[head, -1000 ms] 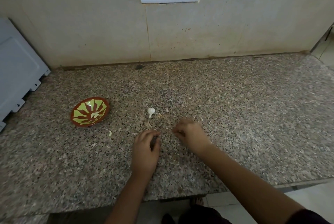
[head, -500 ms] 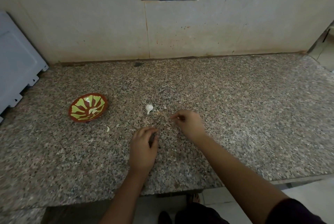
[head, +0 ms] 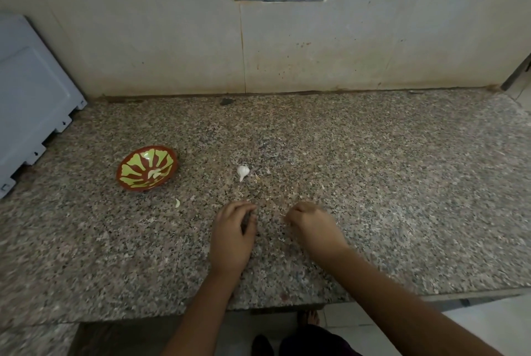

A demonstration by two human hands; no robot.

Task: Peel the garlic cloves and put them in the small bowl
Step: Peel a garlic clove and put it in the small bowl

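Left hand and right hand curl; I cannot tell whether they hold anything. Garlic lies just beyond them.

One camera sits close above the left hand and right hand, facing down and forward, toward the wall beyond them.

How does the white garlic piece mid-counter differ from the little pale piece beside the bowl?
The garlic piece is larger, bulbous, with a tapering tail; the pale sliver is small, thin, curved. The pale sliver lies nearer the bowl than the garlic piece. Both rest on the counter, untouched.
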